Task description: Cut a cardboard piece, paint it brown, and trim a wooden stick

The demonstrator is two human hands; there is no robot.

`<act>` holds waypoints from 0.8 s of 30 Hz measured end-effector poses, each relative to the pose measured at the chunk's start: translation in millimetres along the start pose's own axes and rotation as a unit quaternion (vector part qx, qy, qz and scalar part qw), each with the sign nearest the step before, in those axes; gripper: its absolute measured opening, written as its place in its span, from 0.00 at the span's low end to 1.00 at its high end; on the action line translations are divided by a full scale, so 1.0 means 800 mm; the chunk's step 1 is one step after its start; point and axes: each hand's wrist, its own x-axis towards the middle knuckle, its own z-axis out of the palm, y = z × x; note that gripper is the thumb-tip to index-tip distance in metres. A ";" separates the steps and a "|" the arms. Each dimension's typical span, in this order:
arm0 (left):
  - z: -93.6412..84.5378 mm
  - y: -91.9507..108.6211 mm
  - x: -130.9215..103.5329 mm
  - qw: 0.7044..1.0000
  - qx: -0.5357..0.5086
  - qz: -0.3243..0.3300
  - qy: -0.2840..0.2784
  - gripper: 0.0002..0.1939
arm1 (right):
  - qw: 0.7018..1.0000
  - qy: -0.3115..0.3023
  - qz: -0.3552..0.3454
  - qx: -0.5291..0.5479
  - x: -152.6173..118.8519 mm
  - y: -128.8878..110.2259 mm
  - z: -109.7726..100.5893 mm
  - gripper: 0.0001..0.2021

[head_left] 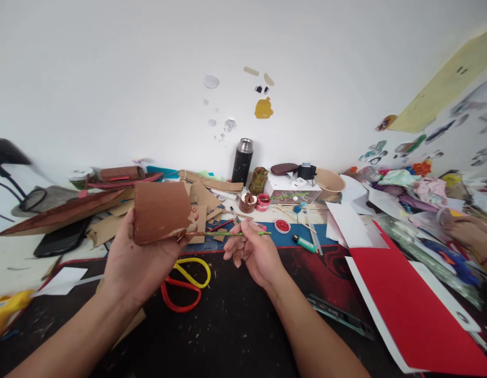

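The left hand [138, 273] is partly open, palm up, cradling a brown-painted piece [162, 210] from below. The right hand [253, 249] pinches a thin green-handled brush [217, 233] between thumb and fingers, its other fingers loosely curled; the brush's far end reaches the piece's lower edge, near the left fingertips.

Paint could smear onto those fingertips if the brush slips past the edge, and shifting the left grip could mark the coat if it is wet. A drip could land on the scissors [208, 273] between and below the hands.

Beyond the right hand, a small pot [248, 203] holds brown paint, with a red pot [262, 202] just beside it. A shallow lid [282, 226], farther right, holds red paint. Behind the pots stands a stained jar [259, 180]; its contents cannot be told.
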 end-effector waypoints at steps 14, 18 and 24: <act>0.004 -0.008 -0.001 0.997 -0.037 -0.043 0.049 0.18 | 1.000 0.022 -0.014 -0.001 0.000 0.000 0.003 0.21; 0.006 -0.010 -0.001 0.997 -0.034 -0.043 0.061 0.19 | 1.000 -0.018 0.012 -0.006 -0.002 0.006 0.008 0.22; 0.007 -0.007 -0.002 0.997 -0.029 -0.042 0.054 0.18 | 1.000 0.013 -0.005 0.004 -0.002 0.003 0.007 0.21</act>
